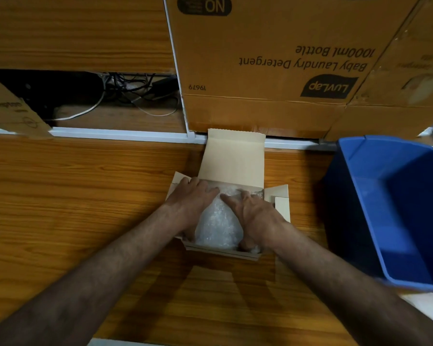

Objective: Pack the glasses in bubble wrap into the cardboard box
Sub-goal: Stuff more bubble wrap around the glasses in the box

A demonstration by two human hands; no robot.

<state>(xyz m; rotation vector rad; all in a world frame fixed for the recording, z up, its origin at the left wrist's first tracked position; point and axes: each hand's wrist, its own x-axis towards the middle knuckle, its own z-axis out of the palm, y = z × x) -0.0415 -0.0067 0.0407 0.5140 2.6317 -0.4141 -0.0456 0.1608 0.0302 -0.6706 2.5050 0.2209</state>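
Two bare forearms reach in from the near edge across the orange-brown wood-grain tabletop. Far left, a tan cardboard flap pokes in beside a dark gap where white and black cables lie tangled.

At the middle sits the small pale cardboard box, its lid flap standing up at the far side and its side flaps splayed outward. The left hand lies flat over the box's left side, fingers fairly straight and spread, their tips touching the clear bubble-wrap bundle inside; it grips nothing that I can make out. That bundle fills the box's interior between the two hands; the glasses themselves cannot be made out through the wrap. The right hand presses down on the bundle's right side, fingers extended and slightly bent, thumb side hidden low in the box.

Behind the box stands a large brown printed shipping carton. To the right, close beside the box but apart from it, stands a deep blue plastic bin.
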